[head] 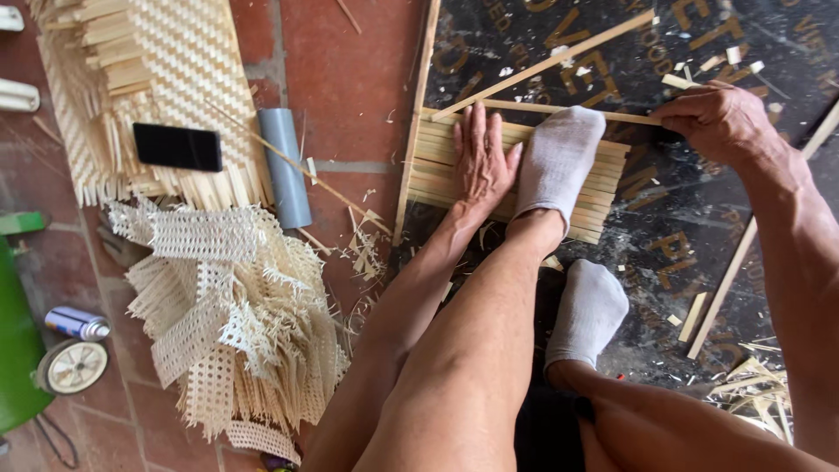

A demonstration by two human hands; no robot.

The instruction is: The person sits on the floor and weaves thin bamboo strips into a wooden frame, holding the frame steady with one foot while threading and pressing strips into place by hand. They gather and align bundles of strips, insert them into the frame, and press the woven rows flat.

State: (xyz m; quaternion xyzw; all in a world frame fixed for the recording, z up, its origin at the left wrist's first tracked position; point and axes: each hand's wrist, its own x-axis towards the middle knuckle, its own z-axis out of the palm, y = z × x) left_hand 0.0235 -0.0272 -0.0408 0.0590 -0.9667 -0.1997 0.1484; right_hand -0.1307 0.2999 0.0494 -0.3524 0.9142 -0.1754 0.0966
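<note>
My left hand (481,159) lies flat, fingers spread, on a row of pale bamboo slats (434,168) laid side by side on a black board (664,218). A foot in a grey sock (558,162) presses on the same slats just right of that hand. My right hand (717,118) is closed on the right end of a thin bamboo strip (559,110) that lies across the top of the slats. A second grey-socked foot (587,312) rests lower on the board.
A woven bamboo mat (166,61) with a black phone (177,147) on it lies at upper left, a grey tube (284,166) beside it. Pale cane webbing scraps (236,323) pile on the red tiles. A spray can (77,323), a small wheel (72,366) and loose sticks (721,288) are around.
</note>
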